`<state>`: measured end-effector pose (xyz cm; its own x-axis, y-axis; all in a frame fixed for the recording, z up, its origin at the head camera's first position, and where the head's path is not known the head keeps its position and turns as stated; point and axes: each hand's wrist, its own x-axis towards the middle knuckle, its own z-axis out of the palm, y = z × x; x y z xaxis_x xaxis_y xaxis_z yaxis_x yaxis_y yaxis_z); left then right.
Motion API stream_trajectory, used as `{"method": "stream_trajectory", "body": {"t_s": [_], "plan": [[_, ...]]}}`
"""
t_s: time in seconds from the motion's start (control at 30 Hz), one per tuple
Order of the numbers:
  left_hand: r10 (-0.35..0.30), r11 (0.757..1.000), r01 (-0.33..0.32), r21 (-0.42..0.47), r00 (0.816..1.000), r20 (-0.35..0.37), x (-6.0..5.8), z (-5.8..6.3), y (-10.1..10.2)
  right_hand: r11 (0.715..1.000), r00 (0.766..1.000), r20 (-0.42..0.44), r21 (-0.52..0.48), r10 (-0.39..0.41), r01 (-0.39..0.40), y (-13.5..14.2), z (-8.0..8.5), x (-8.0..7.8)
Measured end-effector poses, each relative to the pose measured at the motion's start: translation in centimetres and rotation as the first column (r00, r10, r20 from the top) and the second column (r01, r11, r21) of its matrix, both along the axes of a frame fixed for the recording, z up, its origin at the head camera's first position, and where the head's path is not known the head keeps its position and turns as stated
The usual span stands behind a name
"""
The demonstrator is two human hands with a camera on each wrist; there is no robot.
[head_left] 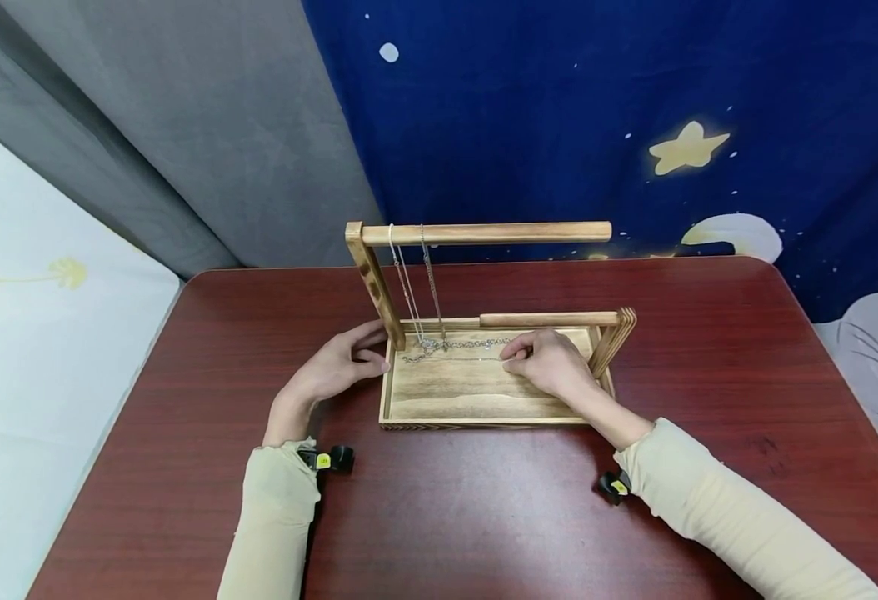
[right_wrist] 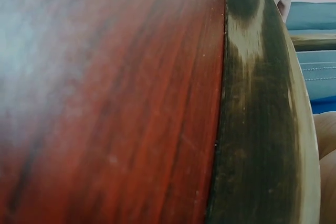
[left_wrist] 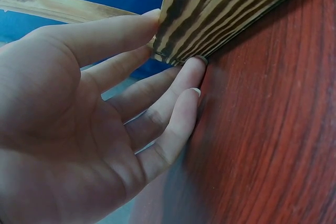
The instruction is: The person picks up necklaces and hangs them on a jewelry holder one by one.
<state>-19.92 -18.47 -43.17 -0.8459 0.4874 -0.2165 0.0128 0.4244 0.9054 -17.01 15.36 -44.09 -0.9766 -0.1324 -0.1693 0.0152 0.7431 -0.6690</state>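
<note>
In the head view, a wooden jewelry stand [head_left: 367, 271] has a tray base [head_left: 476, 408]. Two necklaces hang near the left end of its upper bar [head_left: 484, 234]: a pale one [head_left: 406, 287] and a darker silver one [head_left: 431, 279]. Silver chains [head_left: 461, 344] lie along the tray's back. My right hand [head_left: 551, 360] reaches over the tray, thumb and fingertips together at the end of a thin chain necklace [head_left: 476, 359]; the exact grip is small and partly hidden. With loosely extended fingers, my left hand [left_wrist: 105, 87] touches the tray's left end [left_wrist: 210, 14].
A lower, shorter bar [head_left: 547, 319] runs along the back right, joined to an angled post [head_left: 613, 342]. The stand sits on a reddish-brown table [head_left: 484, 517]. Behind the table hang grey [head_left: 207, 125] and blue star-patterned curtains [head_left: 521, 108].
</note>
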Motion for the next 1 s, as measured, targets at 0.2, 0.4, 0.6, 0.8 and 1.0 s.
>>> {"method": "stream_trajectory", "body": {"t_s": [0.2,0.4,0.6,0.8,1.0], "plan": [[0.001,1.0,-0.001,-0.002,1.0,0.0,-0.08,0.15,-0.08,0.999,1.0,0.014,0.029,-0.014,0.013,-0.34,0.2,-0.17],[0.001,1.0,-0.001,-0.002,1.0,-0.003,-0.24,-0.14,-0.18,0.998,0.999,0.024,0.058,-0.029,0.027,-0.46,0.15,-0.18],[-0.003,1.0,0.003,0.008,1.0,-0.001,-0.14,-0.1,-0.13,0.998,0.999,0.026,0.066,-0.024,0.022,-0.48,0.09,-0.06],[-0.001,1.0,0.001,0.005,1.0,0.007,-0.18,-0.25,-0.07,0.997,1.0,0.009,0.078,0.009,-0.01,-0.53,0.07,0.05],[-0.005,1.0,0.005,0.008,1.0,0.004,-0.07,-0.2,-0.07,0.996,0.999,-0.02,0.08,0.037,-0.035,-0.47,0.0,0.2]]}}
